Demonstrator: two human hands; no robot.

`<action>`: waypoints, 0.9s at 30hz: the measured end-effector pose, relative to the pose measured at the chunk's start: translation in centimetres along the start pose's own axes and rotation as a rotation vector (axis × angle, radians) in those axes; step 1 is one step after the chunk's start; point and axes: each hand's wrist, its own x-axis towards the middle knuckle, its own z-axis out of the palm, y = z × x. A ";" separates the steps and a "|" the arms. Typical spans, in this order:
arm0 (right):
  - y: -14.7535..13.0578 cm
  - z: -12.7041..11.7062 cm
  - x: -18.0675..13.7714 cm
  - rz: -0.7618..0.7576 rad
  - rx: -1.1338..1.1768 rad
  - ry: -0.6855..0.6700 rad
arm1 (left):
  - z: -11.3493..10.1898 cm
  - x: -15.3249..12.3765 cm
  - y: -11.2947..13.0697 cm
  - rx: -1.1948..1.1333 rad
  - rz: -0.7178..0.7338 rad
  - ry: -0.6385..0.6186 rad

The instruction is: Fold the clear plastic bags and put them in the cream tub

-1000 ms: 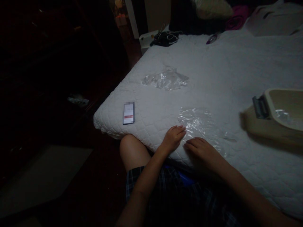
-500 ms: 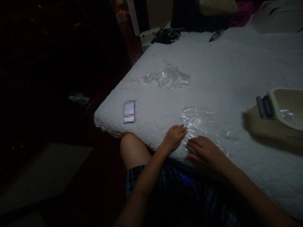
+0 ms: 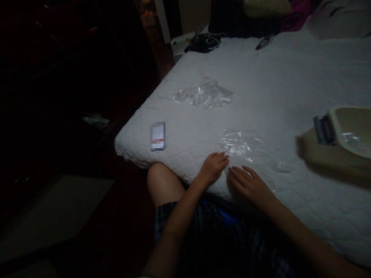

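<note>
A clear plastic bag [image 3: 237, 144] lies flat and creased on the white quilted mattress in front of me. At its near left edge rests my left hand [image 3: 214, 166], palm down, its fingers loosely extended and the thumb hidden. My right hand [image 3: 251, 184] lies over the near part of the bag, fingers apart and stretched out. Nothing shows in the grasp of either hand. Farther back is a crumpled heap of clear plastic [image 3: 204, 95].
To the right lies a cream bin [image 3: 319, 158] on its side, with clear plastic inside. A phone-like item with a blurred screen [image 3: 158, 136] sits at the left. Black cloth with cords [image 3: 204, 42] and a white box [image 3: 342, 23] are at the back. The mattress corner [image 3: 117, 146] drops to dark floor.
My right hand's fingers have spread and flattened on the bag, whose near part now looks smoother. My left hand has stayed in nearly the same place.
</note>
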 end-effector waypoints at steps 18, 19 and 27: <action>0.7 -1.7 1.3 0.442 0.413 0.077 | 0.0 0.0 0.2 -0.037 -0.033 0.019; 0.8 -1.8 1.4 0.527 0.482 0.083 | -0.1 0.0 0.2 -0.041 -0.031 0.016; 4.0 -1.7 2.4 1.011 0.802 0.181 | 0.0 0.2 0.2 -0.036 -0.011 0.038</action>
